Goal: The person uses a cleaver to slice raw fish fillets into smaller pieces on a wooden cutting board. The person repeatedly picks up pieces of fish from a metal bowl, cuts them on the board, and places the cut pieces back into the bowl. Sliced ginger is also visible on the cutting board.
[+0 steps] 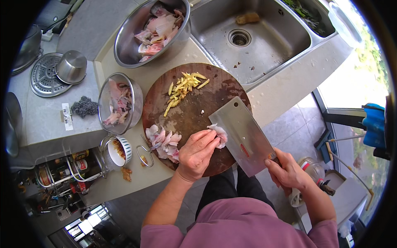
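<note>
My left hand pinches a slice of raw fish over the lower part of a round wooden chopping board. In my right hand is the handle of a broad cleaver, its blade lying nearly flat over the board's right side, beside the slice. A pile of fish slices rests at the board's lower left edge. Cut ginger strips lie in a heap near the top of the board. A tiny white scrap sits near its middle.
A large steel bowl of fish pieces stands above the board, and a steel strainer basket with more fish at its left. Below the basket are a patterned bowl and a ginger piece. The steel sink adjoins at upper right.
</note>
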The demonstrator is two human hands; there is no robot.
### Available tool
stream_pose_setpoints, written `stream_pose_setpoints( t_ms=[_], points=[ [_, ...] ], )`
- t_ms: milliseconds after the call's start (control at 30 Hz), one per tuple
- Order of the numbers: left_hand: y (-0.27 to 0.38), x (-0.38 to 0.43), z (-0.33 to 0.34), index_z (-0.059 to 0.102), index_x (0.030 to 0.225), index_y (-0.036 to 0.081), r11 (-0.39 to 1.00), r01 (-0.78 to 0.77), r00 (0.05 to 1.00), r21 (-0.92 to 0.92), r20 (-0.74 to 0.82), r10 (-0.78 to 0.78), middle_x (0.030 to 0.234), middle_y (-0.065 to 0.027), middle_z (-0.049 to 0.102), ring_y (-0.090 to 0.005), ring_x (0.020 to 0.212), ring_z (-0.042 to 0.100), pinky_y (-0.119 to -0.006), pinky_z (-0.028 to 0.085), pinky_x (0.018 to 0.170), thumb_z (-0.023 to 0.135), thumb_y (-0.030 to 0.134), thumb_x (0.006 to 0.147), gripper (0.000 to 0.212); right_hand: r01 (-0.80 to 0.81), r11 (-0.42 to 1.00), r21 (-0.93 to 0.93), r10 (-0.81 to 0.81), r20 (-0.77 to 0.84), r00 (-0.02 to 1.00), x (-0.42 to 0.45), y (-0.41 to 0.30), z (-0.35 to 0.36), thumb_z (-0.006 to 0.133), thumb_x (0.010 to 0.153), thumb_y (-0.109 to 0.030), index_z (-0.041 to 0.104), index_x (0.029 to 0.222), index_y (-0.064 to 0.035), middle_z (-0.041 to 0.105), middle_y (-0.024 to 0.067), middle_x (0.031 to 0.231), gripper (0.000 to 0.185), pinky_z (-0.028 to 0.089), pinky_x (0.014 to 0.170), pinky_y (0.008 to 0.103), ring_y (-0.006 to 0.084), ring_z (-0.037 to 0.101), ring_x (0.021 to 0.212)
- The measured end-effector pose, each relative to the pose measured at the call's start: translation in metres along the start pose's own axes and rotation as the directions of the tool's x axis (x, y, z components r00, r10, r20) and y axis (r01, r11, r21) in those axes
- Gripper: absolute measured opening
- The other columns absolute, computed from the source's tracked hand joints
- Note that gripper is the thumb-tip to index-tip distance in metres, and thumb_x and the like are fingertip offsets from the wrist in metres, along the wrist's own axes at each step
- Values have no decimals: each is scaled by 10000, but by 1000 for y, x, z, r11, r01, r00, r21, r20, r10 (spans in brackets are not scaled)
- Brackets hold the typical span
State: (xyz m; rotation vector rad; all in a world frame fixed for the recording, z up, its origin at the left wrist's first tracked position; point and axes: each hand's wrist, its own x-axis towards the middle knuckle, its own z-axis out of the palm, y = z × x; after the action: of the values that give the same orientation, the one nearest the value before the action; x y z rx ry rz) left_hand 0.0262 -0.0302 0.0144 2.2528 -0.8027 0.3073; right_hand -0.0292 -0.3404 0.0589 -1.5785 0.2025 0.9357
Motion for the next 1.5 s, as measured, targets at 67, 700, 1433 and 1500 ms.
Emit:
stream_pose_setpoints(
  t_ms=[67, 700, 1433, 1500],
  points=[
    [-1, 2, -1, 812, 1082, -26, 1000, 5, 1000, -13, -1, -5, 1182, -137, 774, -328, 1088, 729, -396, 620, 933, 780, -75, 767, 320, -5, 1000, -21, 5, 8, 1000, 5, -2, -2, 526, 1097, -190, 558, 1306, 18, 584, 62, 565, 296, 473, 460, 327, 146, 585, 455],
    [2, 1, 2, 807, 1063, -57, 999, -31, 999, 23, -10, 31, 1143, -135, 765, -337, 1079, 725, -404, 624, 921, 755, -94, 740, 329, -23, 999, -37, 25, 67, 997, 6, -3, -8, 519, 1100, -216, 558, 1248, 20, 586, 85, 561, 281, 492, 461, 349, 167, 600, 443],
    [45, -15, 9, 564, 1523, -14, 875, 432, 877, -217, -123, -464, 1142, -98, 704, -209, 987, 677, -320, 564, 865, 822, -99, 841, 734, 341, 806, -484, -415, -52, 908, -12, -31, 40, 624, 1033, -125, 501, 1066, 36, 639, 299, 799, 205, 556, 632, 524, 479, 677, 715],
    [49, -23, 24, 173, 1727, 66, 692, 497, 752, -524, -137, -645, 1229, -94, 652, -159, 985, 659, -294, 554, 871, 765, -132, 879, 1052, 380, 715, -587, -463, 10, 886, -25, -42, 57, 635, 989, -82, 494, 1054, 78, 610, 293, 878, 223, 559, 624, 516, 475, 658, 701]
  ],
)
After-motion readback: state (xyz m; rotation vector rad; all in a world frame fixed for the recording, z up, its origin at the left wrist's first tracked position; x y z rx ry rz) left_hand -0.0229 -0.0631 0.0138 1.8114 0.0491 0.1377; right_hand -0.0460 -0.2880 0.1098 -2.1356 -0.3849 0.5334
